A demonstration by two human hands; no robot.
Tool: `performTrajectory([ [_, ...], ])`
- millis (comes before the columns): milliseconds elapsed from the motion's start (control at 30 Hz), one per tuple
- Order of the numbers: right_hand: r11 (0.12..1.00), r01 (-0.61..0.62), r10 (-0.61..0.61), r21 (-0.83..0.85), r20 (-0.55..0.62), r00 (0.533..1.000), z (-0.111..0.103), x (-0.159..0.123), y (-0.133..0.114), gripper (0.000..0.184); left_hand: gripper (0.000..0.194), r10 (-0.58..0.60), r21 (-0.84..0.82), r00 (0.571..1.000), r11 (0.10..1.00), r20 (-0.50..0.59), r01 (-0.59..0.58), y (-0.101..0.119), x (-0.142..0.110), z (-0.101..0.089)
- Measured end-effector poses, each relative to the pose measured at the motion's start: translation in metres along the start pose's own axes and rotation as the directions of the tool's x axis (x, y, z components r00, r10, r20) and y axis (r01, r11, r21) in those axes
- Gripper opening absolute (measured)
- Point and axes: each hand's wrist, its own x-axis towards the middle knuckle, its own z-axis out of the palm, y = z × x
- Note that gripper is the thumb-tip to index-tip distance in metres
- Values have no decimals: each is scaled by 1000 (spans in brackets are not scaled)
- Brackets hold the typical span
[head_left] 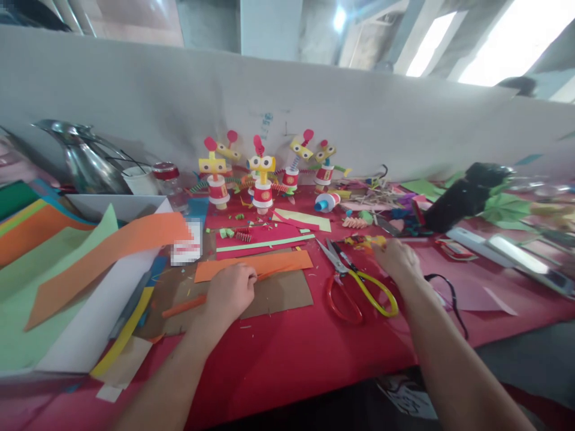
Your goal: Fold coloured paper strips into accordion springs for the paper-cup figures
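Note:
My left hand (231, 290) is closed around a narrow orange paper strip (184, 306), one end sticking out to its left. Under it lie a brown cardboard sheet (287, 293) and a wider flat orange paper strip (287, 261). To the right my right hand (399, 260) is bent down at the table, beside a small yellow-orange piece (366, 240). Its fingers are blurred, and whether they grip anything does not show. Between the hands rests a pair of scissors (345, 272) with one red and one yellow handle, blades parted.
Several paper-cup figures (263, 194) stand along the back; one cup (327, 202) lies on its side. At left is a white box (117, 299) of coloured paper, with a metal jug (81, 158) behind. A black object (467, 197) and paper scraps lie at right.

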Motion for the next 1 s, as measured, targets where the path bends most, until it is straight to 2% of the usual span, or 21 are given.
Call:
performTrajectory([
  [67, 990, 40, -37, 134, -28, 999, 5, -15, -17, 31, 20, -52, -32, 997, 998, -61, 50, -1, 1, -2],
  [133, 908, 150, -188, 392, 60, 980, 17, -40, -46, 29, 19, -89, -90, 989, 993, -114, 79, -1, 1, -5],
  [233, 758, 205, -406, 619, 202, 891, 43, -83, -99, 28, 17, -89, -209, 982, 976, -165, 53, 1, 1, -9],
  [267, 696, 172, -460, 697, 249, 852, 51, -95, -115, 29, 17, -82, -245, 982, 969, -168, 39, 2, 1, -9],
  [300, 543, 0, -511, 840, 330, 794, 58, -105, -127, 30, 17, -76, -273, 983, 962, -165, 28, 3, 0, -10],
  [333, 403, -142, -539, 904, 361, 761, 63, -111, -136, 32, 17, -71, -295, 985, 955, -160, 21, 4, 0, -10],
  [400, 207, -322, -558, 924, 381, 737, 69, -117, -142, 30, 17, -61, -327, 988, 945, -142, 12, 5, 0, -10],
  [433, 163, -355, -545, 920, 384, 745, 70, -116, -141, 28, 18, -56, -336, 990, 942, -133, 8, 6, 0, -10],
  [467, 152, -366, -527, 918, 389, 756, 69, -114, -138, 27, 18, -52, -342, 991, 940, -126, 5, 6, 0, -10],
  [600, 203, -339, -433, 919, 394, 811, 64, -100, -122, 25, 17, -48, -344, 993, 939, -107, 8, 5, 1, -11],
  [833, 231, -221, -325, 947, 289, 900, 55, -88, -113, 28, 18, -49, -310, 992, 951, -118, 10, 1, 3, -12],
  [900, 202, -153, -224, 967, 198, 954, 52, -86, -110, 27, 18, -88, -229, 984, 972, -154, 51, -1, 4, -12],
  [933, 214, -72, -149, 974, 106, 983, 51, -86, -109, 26, 19, -102, -169, 978, 983, -185, 70, -3, 4, -12],
  [967, 265, 41, -96, 963, -15, 995, 49, -86, -108, 23, 19, -98, -102, 971, 992, -219, 77, -4, 4, -12],
  [1000, 348, 179, -97, 920, -154, 983, 49, -87, -107, 20, 20, -75, -36, 965, 997, -252, 68, -5, 4, -11],
])
